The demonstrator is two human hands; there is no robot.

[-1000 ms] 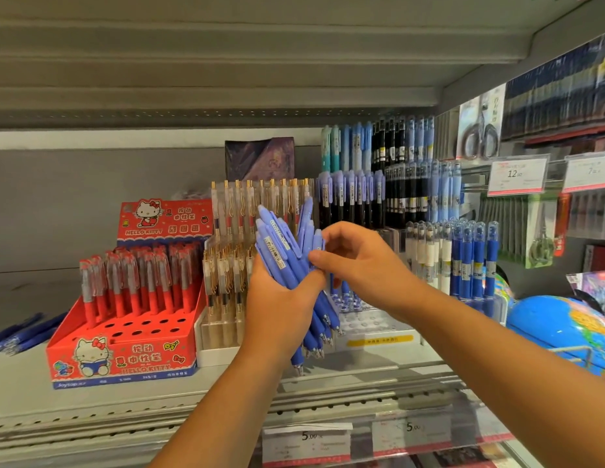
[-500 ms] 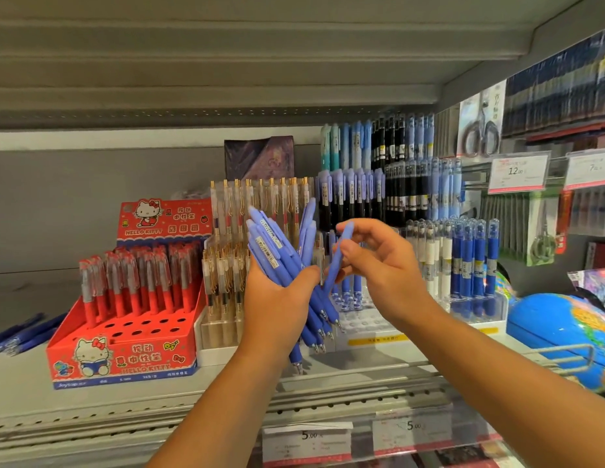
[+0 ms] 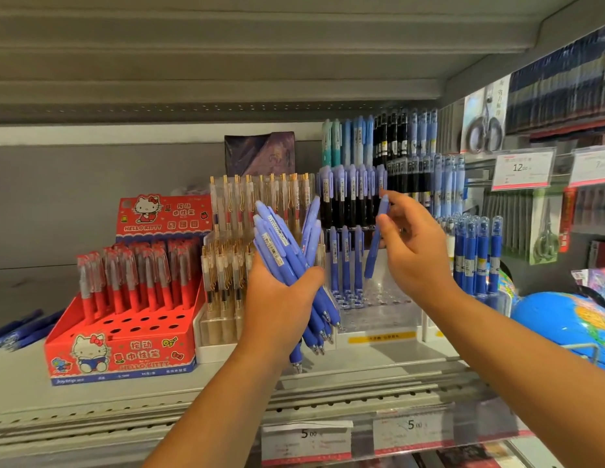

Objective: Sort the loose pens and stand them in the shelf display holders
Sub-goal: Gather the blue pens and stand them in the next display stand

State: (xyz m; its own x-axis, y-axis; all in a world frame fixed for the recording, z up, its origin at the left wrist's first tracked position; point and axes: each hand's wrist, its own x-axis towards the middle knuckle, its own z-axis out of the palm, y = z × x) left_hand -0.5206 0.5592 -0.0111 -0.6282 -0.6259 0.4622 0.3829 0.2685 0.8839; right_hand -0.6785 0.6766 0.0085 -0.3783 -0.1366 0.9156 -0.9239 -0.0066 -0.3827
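My left hand (image 3: 280,298) grips a bundle of several blue pens (image 3: 280,244), fanned upward with their tips pointing down, in front of the shelf. My right hand (image 3: 412,244) pinches a single blue pen (image 3: 375,238), held nearly upright with its tip down, above the clear tiered display holder (image 3: 378,298). Three blue pens (image 3: 345,258) stand in the front left holes of that holder. Its upper tiers carry purple-capped, black and light blue pens (image 3: 355,190).
A red Hello Kitty pen box (image 3: 125,349) stands at the left, a clear holder of gold-clip pens (image 3: 233,265) beside it. Loose blue pens (image 3: 17,329) lie at far left. Dark blue pens (image 3: 476,255), a globe (image 3: 564,322) and hanging scissors (image 3: 485,126) are at the right.
My right hand drew one blue pen out of the bundle and carried it right and up, over the clear holder. My left hand stayed put with the bundle.
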